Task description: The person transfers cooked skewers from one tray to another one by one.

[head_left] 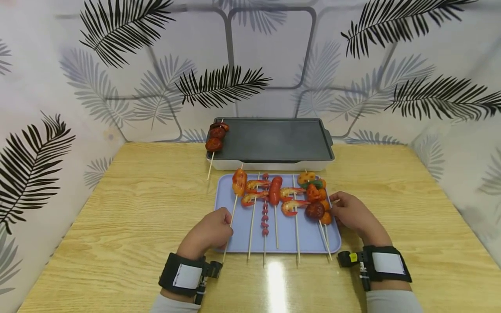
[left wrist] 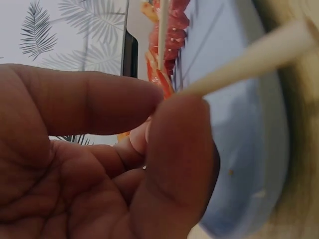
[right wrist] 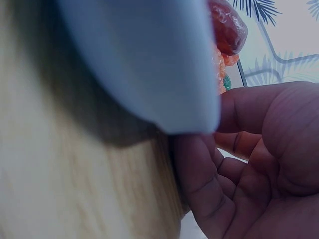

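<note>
In the head view my left hand (head_left: 213, 228) pinches the wooden stick of a skewer (head_left: 239, 182) with a glazed orange piece on its far end. That skewer lies over the left side of a pale blue tray (head_left: 282, 243). The left wrist view shows thumb and forefinger meeting on the stick (left wrist: 249, 62), its blunt end pointing out. My right hand (head_left: 352, 213) grips the tray's right rim; in the right wrist view the tray wall (right wrist: 149, 64) sits between thumb and fingers. Beside the held skewer are shrimp skewers (head_left: 256, 198) and a red sausage skewer (head_left: 275, 191).
Behind the tray stands a dark flat grill plate (head_left: 274, 139) with a white base. A skewer of browned round pieces (head_left: 214, 144) lies on its left end, stick overhanging the front. Vegetable and meatball skewers (head_left: 315, 211) crowd the tray's right side. Several sticks overhang the tray's near edge.
</note>
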Available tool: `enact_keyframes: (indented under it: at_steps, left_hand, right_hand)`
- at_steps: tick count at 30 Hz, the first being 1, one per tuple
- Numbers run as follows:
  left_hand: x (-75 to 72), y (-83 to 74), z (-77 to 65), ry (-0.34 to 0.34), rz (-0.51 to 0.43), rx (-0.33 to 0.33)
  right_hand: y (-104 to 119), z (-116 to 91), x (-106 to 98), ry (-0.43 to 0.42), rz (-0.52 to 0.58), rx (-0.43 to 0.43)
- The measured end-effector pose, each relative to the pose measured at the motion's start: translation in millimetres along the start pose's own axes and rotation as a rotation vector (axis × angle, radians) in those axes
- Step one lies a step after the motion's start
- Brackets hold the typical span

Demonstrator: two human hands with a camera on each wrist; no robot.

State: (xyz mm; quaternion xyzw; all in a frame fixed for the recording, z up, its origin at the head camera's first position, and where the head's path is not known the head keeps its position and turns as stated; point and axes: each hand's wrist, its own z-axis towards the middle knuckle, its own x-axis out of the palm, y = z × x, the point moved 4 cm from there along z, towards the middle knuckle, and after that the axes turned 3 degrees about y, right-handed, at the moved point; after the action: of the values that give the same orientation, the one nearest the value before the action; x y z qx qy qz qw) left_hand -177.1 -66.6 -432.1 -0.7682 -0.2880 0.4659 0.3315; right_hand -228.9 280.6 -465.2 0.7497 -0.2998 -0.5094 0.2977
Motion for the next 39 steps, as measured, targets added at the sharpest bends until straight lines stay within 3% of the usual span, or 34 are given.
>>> enact_keyframes:
  at_steps: [9,22,25,28,34,39]
  left_hand:
    - [4.4,1.3,1.5,0.034,0.082,0.019]
    - [4.1,2.1,3.6,0.021,0.136,-0.025]
    - [2.4,1.6,3.4,-0.023,0.206,-0.026]
    - [-0.6,-2.9,2.5,-0.11,0.284,-0.009]
    - [-5.7,-16.3,-5.2,-0.306,0.497,0.1]
    - [-4.5,-24.1,-11.0,-0.337,0.619,0.224]
  right_hand:
    - [2,-1,0,-0.003,-0.012,0.012]
    - [2,0,0,-0.002,-0.02,0.008]
    - [1,0,0,0.001,-0.021,0.01]
    - [2,0,0,0.001,-0.019,0.009]
    - [1,2,0,-0.006,-0.017,0.004]
    - [-1,2,-1,-0.014,-0.023,-0.012]
